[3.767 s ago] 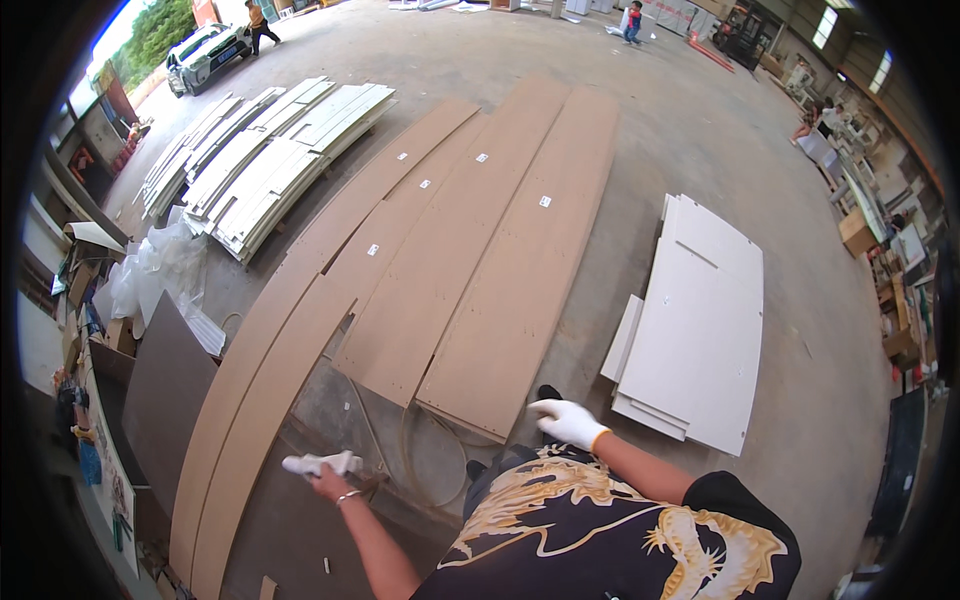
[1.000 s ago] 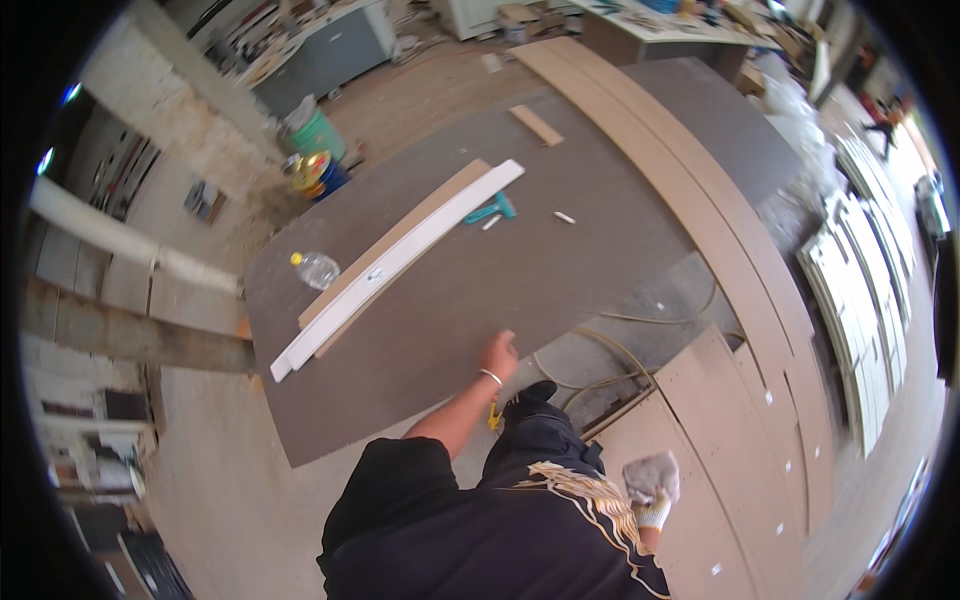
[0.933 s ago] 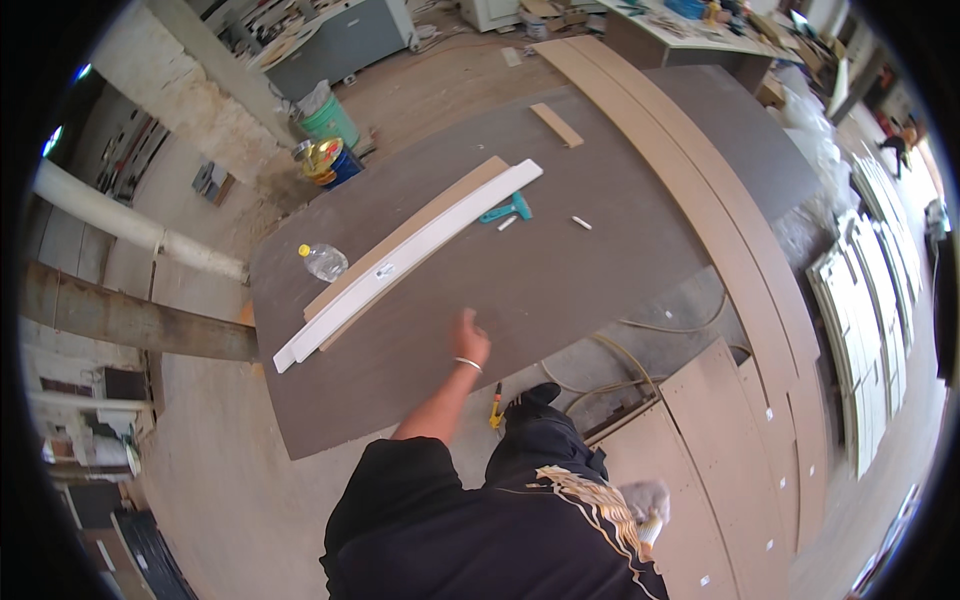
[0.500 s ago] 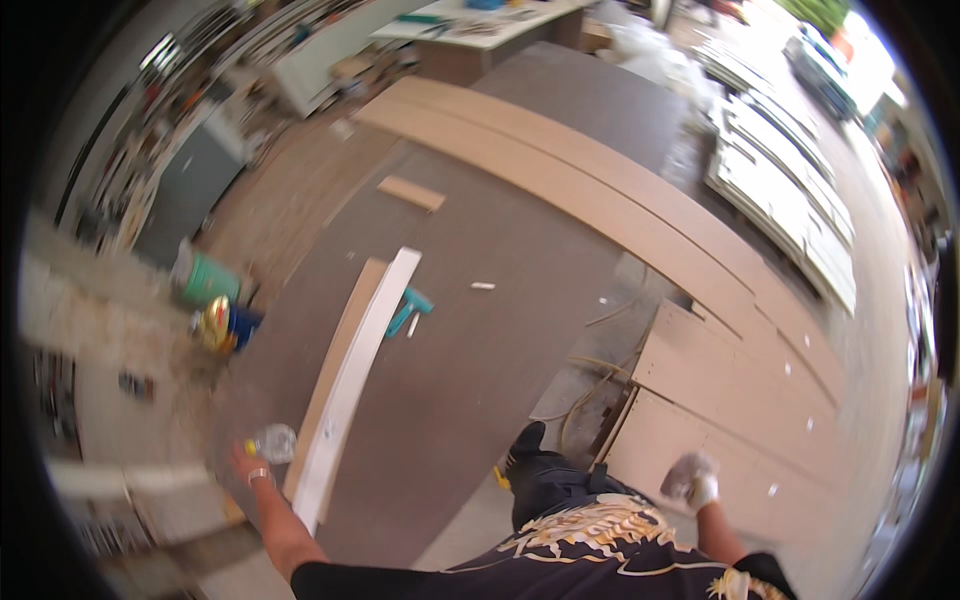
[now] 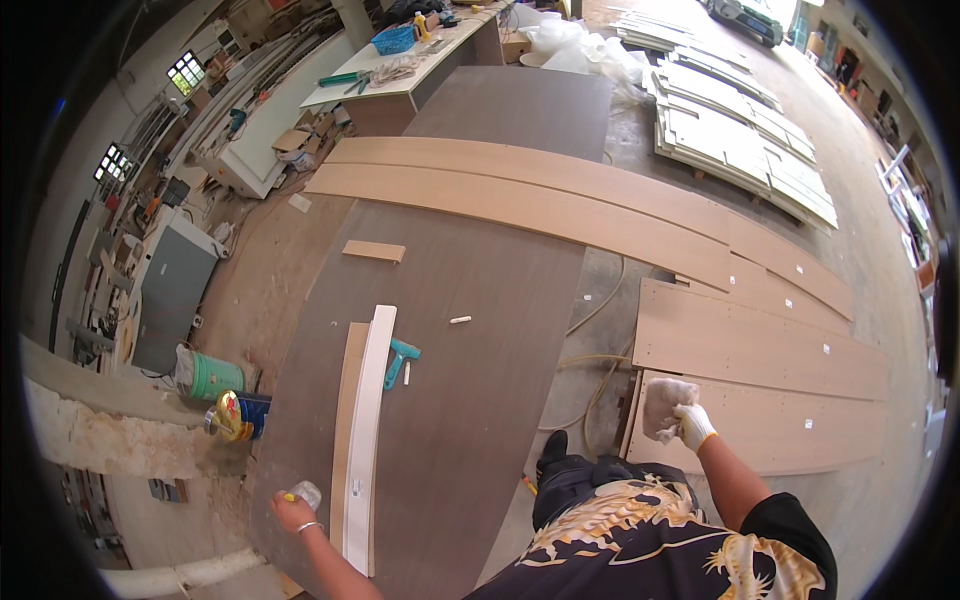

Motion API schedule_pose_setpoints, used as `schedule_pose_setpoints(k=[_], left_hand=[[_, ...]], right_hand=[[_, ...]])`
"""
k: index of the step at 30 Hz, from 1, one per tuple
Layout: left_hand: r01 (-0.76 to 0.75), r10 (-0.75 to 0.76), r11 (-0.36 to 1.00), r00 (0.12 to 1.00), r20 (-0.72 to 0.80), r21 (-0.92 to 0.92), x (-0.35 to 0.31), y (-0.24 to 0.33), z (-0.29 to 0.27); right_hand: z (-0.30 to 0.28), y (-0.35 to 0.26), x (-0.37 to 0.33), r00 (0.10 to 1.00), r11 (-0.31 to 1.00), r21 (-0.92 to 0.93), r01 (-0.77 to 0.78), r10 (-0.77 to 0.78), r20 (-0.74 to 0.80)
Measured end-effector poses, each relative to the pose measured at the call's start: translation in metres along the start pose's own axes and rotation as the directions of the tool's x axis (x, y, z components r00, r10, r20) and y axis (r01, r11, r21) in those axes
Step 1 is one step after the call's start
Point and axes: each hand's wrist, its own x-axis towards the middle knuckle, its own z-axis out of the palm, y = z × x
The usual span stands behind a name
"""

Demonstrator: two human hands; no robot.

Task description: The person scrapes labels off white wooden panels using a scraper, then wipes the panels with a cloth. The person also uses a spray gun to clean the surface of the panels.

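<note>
At the lower left, my bare left hand (image 5: 291,513) is closed on a clear bottle (image 5: 309,494) with a yellow cap, over the left edge of the large brown board (image 5: 450,440). On the right, my right hand (image 5: 693,427), in a white glove, grips a whitish rag (image 5: 664,405) over a light wood panel (image 5: 770,420). A white strip (image 5: 366,440) lies lengthwise beside a wood strip (image 5: 345,405) on the brown board. Close to them are a teal scraper-like tool (image 5: 399,362) and a small white stick (image 5: 407,373).
Long wood panels (image 5: 520,190) lie across the far end of the board. A hose (image 5: 600,390) curls on the floor between board and panels. Beyond the left edge stand a green bucket (image 5: 215,376) and a paint can (image 5: 240,415). White panels (image 5: 740,140) are stacked far right.
The view has shifted, with more of the far workshop showing. My right hand has moved forward with the rag over the near panel. The bottle stays in my left hand and is now tilted differently.
</note>
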Motion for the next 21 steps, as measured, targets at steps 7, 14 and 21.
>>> schedule_pose_setpoints(k=[7,14,21], left_hand=[[-0.357,0.378,0.806,0.924,-0.052,-0.472,-0.076,0.121,-0.023],[-0.451,0.717,0.581,0.677,0.165,-0.677,-0.18,0.261,0.015],[-0.453,0.819,0.495,0.527,0.226,-0.742,-0.241,0.323,0.022]], right_hand=[[-0.101,0.106,0.038,0.953,0.976,0.199,-0.088,0.14,-0.269],[-0.074,0.095,-0.005,0.94,0.906,0.417,0.066,0.084,-0.331],[-0.121,0.133,-0.051,0.885,0.933,0.311,0.18,-0.016,-0.465]])
